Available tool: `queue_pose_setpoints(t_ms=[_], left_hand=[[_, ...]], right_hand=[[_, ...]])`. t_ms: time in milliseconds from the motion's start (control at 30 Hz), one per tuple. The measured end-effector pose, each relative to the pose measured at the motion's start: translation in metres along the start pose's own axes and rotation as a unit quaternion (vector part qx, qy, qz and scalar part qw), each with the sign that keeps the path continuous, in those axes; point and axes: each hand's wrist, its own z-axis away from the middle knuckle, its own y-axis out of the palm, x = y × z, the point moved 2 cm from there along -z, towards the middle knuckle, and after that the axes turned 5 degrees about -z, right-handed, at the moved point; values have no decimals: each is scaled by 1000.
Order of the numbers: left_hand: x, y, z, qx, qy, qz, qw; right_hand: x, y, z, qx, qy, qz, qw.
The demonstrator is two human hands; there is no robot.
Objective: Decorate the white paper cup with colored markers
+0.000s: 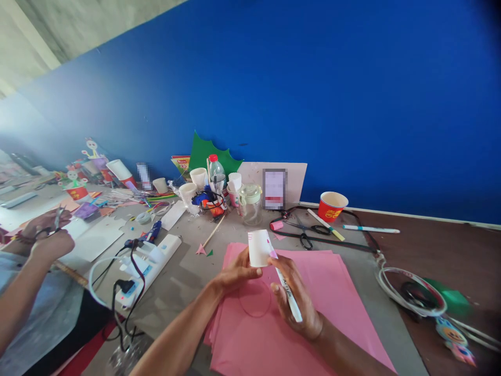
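My left hand (239,271) grips a white paper cup (258,249) from its left side, above a stack of pink paper (313,308). Pink marks show on the cup's wall near its right edge and upper left. In my right hand (299,300) is a white acrylic marker (288,295), its upper end close to the cup's right side; whether the tip touches the cup I cannot tell. A faint circle is drawn on the pink paper beneath my hands.
Behind the pink paper stand a clear jar (250,204), a bottle (216,175) and a phone (274,189). A red paper cup (332,207), scissors (307,230) and markers lie to the right. At left are a power strip (151,271), a glue gun (151,233) and a co-worker's hands (49,232) with scissors.
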Motion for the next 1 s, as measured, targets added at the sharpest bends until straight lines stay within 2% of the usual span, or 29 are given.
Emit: queue_pose_setpoints(t_ms=[267,467,767,1000], left_hand=[[-1,-2,-1,-32,-8,11,999],[1,-2,1,-14,17,42,999],[-3,1,-4,-23,21,39,999],[1,-5,-4,-88,23,-10,996]], right_hand=[[0,1,-1,0,12,0,1000],[1,1,-1,0,-8,14,1000],[2,-2,-3,-25,2,-21,999],[4,-2,-6,-29,3,-45,999]])
